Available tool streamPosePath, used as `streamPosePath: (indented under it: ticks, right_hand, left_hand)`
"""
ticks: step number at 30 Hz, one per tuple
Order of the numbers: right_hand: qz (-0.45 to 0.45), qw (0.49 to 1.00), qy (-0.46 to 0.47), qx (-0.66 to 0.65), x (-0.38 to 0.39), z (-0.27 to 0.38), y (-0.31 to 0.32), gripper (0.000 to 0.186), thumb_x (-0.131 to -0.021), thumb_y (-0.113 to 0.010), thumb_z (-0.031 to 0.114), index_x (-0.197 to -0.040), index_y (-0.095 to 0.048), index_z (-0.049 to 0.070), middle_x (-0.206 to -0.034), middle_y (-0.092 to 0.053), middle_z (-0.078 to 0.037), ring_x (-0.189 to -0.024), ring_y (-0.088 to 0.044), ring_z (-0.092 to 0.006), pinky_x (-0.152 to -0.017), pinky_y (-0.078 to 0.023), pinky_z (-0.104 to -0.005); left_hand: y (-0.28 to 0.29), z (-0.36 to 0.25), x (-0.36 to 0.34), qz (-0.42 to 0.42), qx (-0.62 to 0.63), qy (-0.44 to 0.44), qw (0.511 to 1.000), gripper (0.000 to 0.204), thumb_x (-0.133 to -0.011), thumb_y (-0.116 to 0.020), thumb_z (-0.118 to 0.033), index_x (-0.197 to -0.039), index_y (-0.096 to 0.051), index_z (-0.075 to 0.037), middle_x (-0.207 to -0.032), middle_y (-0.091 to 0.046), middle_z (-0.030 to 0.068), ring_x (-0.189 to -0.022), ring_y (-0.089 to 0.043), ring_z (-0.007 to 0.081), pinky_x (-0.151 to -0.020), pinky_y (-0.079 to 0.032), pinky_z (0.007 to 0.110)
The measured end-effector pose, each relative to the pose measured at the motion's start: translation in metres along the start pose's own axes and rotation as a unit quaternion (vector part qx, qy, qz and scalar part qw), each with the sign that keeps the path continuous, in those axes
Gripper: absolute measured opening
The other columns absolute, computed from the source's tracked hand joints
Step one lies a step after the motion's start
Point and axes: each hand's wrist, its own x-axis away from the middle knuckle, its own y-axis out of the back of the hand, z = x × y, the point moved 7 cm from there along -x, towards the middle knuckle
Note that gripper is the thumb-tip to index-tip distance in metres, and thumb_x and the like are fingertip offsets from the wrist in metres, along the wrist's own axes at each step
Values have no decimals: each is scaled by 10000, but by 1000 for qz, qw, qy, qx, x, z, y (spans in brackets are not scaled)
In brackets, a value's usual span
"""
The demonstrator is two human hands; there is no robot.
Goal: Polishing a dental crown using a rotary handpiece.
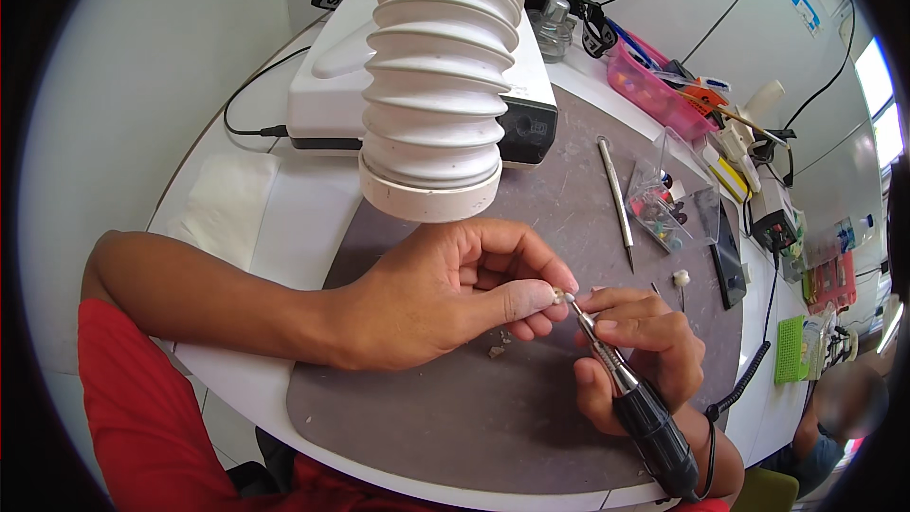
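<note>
Between the thumb and fingertips of my left hand (445, 299) is a tiny pale tooth-like piece (558, 297); its shape is mostly hidden by the fingers. My right hand (649, 341) grips a rotary handpiece (654, 438) with a black body and silver neck, held like a pen. The handpiece's tip meets the piece or lies right against it; I cannot tell which. Both hands are close together above a brown mat (436, 436). A few small crumbs (497, 351) lie on the mat below the left fingers.
A ribbed white hose (436, 85) hangs just above my left hand, before a white machine (332, 66). To the right lie a metal pointed tool (616, 204), a clear box of small bits (673, 204), a phone (728, 261) and a pink basket (654, 95). A coiled cord (744, 384) runs rightward.
</note>
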Motion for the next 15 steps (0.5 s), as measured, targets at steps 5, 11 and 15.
streamPosePath:
  ticks: [5,11,15]
  right_hand:
    - [4,1000,11,-8,-1,0,-1,272,-653,-751,42,-859,-578,-1,-710,-636,-128,-745,-685,-299,-640,-553,-333]
    - [-5,1000,4,-2,0,0,1,268,-657,-748,41,-859,-577,-2,-697,-634,-127,-742,-684,-301,-646,-556,-341]
    - [3,1000,11,-11,-1,0,-1,268,-657,-748,44,-857,-575,-3,-696,-632,-126,-742,-685,-303,-649,-555,-341]
  left_hand:
    - [0,0,0,2,-7,-1,1000,161,-927,-552,-83,-1056,-583,7,-938,-625,83,-832,-604,103,-783,-510,246]
    - [-1,0,0,1,4,1,1000,164,-924,-558,-84,-1059,-583,7,-933,-623,80,-837,-604,101,-782,-512,245]
    - [0,1,0,1,2,5,1000,163,-924,-559,-84,-1056,-583,6,-932,-622,80,-838,-604,101,-782,-512,242]
